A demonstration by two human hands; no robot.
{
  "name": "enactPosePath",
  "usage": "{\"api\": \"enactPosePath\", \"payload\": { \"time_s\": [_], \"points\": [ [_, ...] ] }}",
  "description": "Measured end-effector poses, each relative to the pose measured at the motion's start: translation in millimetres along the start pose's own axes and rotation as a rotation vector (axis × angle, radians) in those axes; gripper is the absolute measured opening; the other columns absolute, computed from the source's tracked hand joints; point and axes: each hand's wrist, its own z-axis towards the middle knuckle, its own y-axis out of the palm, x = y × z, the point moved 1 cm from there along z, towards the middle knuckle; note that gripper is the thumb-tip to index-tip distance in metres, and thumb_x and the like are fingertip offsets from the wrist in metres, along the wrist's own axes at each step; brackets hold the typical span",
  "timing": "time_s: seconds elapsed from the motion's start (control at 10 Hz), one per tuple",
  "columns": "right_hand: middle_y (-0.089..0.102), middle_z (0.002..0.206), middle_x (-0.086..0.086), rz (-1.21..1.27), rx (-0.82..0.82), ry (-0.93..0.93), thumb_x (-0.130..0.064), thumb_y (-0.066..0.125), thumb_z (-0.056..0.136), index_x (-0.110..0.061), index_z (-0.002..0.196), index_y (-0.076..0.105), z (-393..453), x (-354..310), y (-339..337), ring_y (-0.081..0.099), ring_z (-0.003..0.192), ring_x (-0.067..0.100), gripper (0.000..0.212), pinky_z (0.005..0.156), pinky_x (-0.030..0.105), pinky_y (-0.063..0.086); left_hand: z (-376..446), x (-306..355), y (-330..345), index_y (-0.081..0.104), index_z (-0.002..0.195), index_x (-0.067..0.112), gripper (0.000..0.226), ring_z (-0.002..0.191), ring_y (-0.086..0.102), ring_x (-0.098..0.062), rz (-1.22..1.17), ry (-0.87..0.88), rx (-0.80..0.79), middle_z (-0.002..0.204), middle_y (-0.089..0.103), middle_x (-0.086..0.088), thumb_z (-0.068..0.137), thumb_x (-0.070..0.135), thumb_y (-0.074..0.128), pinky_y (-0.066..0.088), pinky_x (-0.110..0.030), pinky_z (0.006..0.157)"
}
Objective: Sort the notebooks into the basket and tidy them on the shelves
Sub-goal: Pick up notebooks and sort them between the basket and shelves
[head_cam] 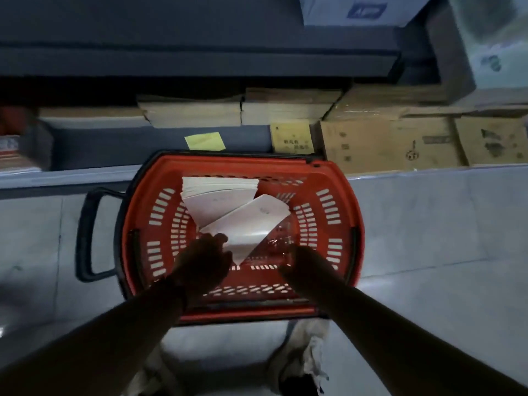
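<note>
A red plastic basket (pixel 337 201) with black handles sits on the floor below me. Inside it lies a stack of white notebooks (pixel 220 190) against the far wall, and a second white bundle (pixel 251 221) leans tilted across it. My left hand (pixel 204 260) grips the lower left corner of the tilted bundle. My right hand (pixel 303 264) reaches into the basket at the bundle's right side, where clear wrapping (pixel 280 238) shows; its fingers are dark and blurred. More stacked notebooks (pixel 194 111) lie on the low shelf behind the basket.
A dark shelf board (pixel 200 64) overhangs the low shelf. Cardboard boxes (pixel 394 141) stand to the right, with a yellow booklet (pixel 291 137) and a yellow note (pixel 204 141) beside them. A white box (pixel 357 10) sits up top. The floor (pixel 428 224) is grey tile.
</note>
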Motion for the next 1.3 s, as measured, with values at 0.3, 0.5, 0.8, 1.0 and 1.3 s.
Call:
{"api": "enactPosePath", "payload": {
  "time_s": [0.3,0.5,0.8,1.0,1.3],
  "points": [
    [0.060,0.133,0.010,0.042,0.196,-0.203,-0.021,0.058,0.094,-0.020,0.146,0.043,181.8,21.6,19.9,0.058,0.118,0.026,0.054,0.094,0.034,0.048,147.9,-16.2,116.9,0.041,0.141,0.018,0.058,0.105,0.060,-0.033,0.183,0.073,0.187,0.127,0.057,-0.011,0.090,0.041,0.056,0.053,-0.043,0.083],
    [0.065,0.100,-0.001,-0.070,0.276,-0.283,-0.026,0.062,0.090,-0.024,0.111,0.057,235.9,30.3,33.4,0.061,0.090,0.021,0.022,0.069,0.032,0.045,176.0,-23.2,142.0,0.046,0.136,0.019,0.052,0.108,0.054,-0.033,0.037,0.070,0.256,0.127,0.054,-0.009,0.088,0.031,0.062,0.044,-0.037,0.077],
    [0.059,0.076,-0.002,0.018,0.266,-0.541,-0.028,0.063,0.093,-0.016,0.087,0.055,199.8,11.1,13.7,0.054,0.071,0.015,0.015,0.062,0.034,0.039,178.0,-39.8,116.6,0.062,0.128,0.031,0.040,0.106,0.064,-0.029,-0.177,0.109,0.128,0.117,0.069,-0.005,0.088,0.033,0.062,0.051,-0.036,0.084],
    [0.056,0.070,-0.004,0.244,0.248,-0.637,-0.022,0.064,0.095,-0.016,0.090,0.057,137.3,-30.7,-24.8,0.056,0.066,0.012,0.010,0.062,0.031,0.046,125.2,-38.0,73.7,0.071,0.110,0.006,0.027,0.071,0.063,-0.011,-0.368,0.087,-0.090,0.090,0.071,-0.008,0.093,0.026,0.067,0.047,-0.018,0.061],
    [0.066,0.104,-0.014,0.401,0.416,-0.493,-0.035,0.064,0.094,-0.028,0.103,0.068,11.2,-67.8,-132.7,0.060,0.095,-0.002,0.012,0.079,0.014,0.046,-18.4,2.5,-38.3,0.067,0.112,0.022,0.047,0.093,0.070,-0.012,-0.939,0.022,-0.140,0.096,0.074,0.004,0.078,0.053,0.076,0.052,-0.017,0.074]
  ]
}}
